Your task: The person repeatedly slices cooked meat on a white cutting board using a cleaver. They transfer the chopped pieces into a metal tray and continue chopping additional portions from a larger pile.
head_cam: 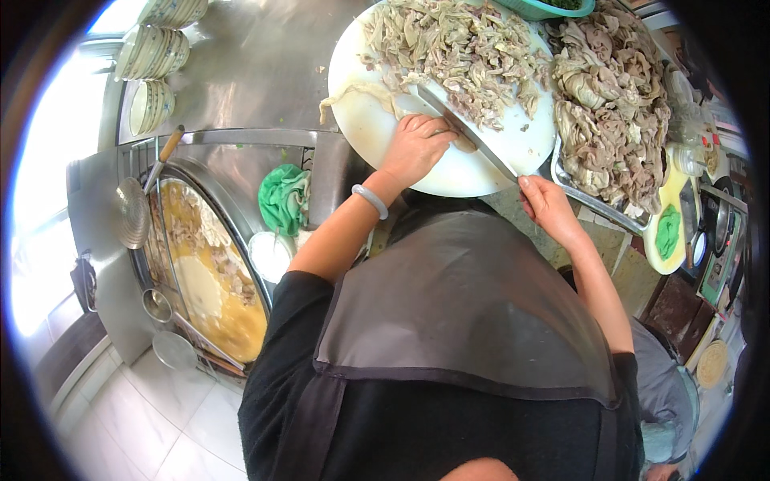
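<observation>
My right hand grips the handle of a long knife, whose blade slants across a round white cutting board. Beside the blade, my left hand bends its fingers over a piece of pale offal and holds it against the board. Much of that piece is hidden under the fingers. A long pale strip runs from near the left hand past the board's left edge. Sliced offal is heaped on the far side of the blade.
Right of the board, a metal tray carries a pile of uncut offal. A teal basket touches the far edge. At left are a vat of yellowish broth, a skimmer, green cloth and stacked bowls. Another person is behind at right.
</observation>
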The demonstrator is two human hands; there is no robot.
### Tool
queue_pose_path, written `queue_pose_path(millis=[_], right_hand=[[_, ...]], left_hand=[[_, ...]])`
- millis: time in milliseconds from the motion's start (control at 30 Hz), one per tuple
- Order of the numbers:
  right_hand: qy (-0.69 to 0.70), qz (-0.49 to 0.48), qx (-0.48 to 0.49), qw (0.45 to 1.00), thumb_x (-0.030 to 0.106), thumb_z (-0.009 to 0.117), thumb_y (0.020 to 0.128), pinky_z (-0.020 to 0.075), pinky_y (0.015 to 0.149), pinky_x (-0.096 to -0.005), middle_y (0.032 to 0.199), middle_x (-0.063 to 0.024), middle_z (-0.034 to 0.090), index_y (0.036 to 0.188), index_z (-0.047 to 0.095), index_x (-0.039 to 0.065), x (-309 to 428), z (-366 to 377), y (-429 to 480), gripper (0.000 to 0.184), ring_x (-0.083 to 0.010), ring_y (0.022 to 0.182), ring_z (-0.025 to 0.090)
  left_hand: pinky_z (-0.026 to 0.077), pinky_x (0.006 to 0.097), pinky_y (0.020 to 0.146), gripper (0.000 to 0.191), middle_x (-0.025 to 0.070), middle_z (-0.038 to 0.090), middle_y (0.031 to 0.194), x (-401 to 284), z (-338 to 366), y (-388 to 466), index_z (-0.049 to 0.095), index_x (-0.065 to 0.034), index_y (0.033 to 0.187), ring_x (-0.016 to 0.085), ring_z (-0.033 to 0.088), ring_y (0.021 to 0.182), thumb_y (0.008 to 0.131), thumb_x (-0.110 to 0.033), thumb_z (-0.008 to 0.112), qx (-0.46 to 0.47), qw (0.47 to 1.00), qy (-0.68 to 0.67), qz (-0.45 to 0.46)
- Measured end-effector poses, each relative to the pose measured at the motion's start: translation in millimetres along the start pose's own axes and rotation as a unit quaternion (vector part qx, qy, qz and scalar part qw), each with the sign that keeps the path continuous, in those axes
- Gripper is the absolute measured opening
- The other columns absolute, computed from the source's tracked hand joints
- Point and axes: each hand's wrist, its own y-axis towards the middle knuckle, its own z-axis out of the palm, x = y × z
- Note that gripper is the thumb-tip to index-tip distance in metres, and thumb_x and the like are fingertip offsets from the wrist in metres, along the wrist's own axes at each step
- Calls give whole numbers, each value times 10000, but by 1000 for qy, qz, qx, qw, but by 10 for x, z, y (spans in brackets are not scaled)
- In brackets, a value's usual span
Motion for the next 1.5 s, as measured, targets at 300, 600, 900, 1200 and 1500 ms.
queue_pose_path(millis=[300, 600, 900, 1200, 1500], right_hand=[[-35, -18, -12, 999, 490, 479, 1011, 356, 493, -263, 560, 9, 475, 768, 555, 44, 38, 183, 43, 513, -86, 491, 423], [-65, -34, -33, 997, 507, 479, 1005, 357, 465, -249, 560, 11, 481, 774, 564, 45, 162, 180, 239, 523, -80, 469, 422], [-16, -17, -3, 1000, 477, 457, 1022, 331, 453, -232, 563, 21, 469, 810, 565, 46, 301, 322, 327, 492, -65, 457, 400], [12, -26, -5, 1000, 508, 459, 1009, 365, 468, -269, 568, -10, 496, 782, 568, 31, 369, 563, 394, 539, -102, 468, 441], [47, -26, 7, 999, 525, 473, 994, 387, 478, -266, 576, -11, 520, 785, 584, 16, 341, 515, 566, 561, -111, 465, 469]], left_hand=[[395, 415, 973, 248, 11, 631, 1109, 22, -49, 4, 690, -130, 1028, 233, 556, 1076, 788, -83, 647, 5, 1000, 4, 10], [483, 378, 925, 270, 77, 660, 1074, 242, -154, -64, 700, -57, 1008, 286, 590, 1051, 777, 16, 580, -30, 998, -28, -45], [482, 379, 906, 233, 67, 651, 1010, 336, -237, -48, 708, -72, 977, 279, 594, 999, 755, -38, 646, -21, 1000, 14, 8], [472, 407, 899, 224, 63, 636, 1060, 398, -323, -105, 673, -67, 965, 296, 576, 1010, 742, -54, 697, -29, 998, -30, -47], [458, 405, 921, 158, 91, 665, 1002, 674, -471, 96, 700, -71, 908, 291, 607, 991, 770, -20, 642, 24, 1000, 16, -9]])
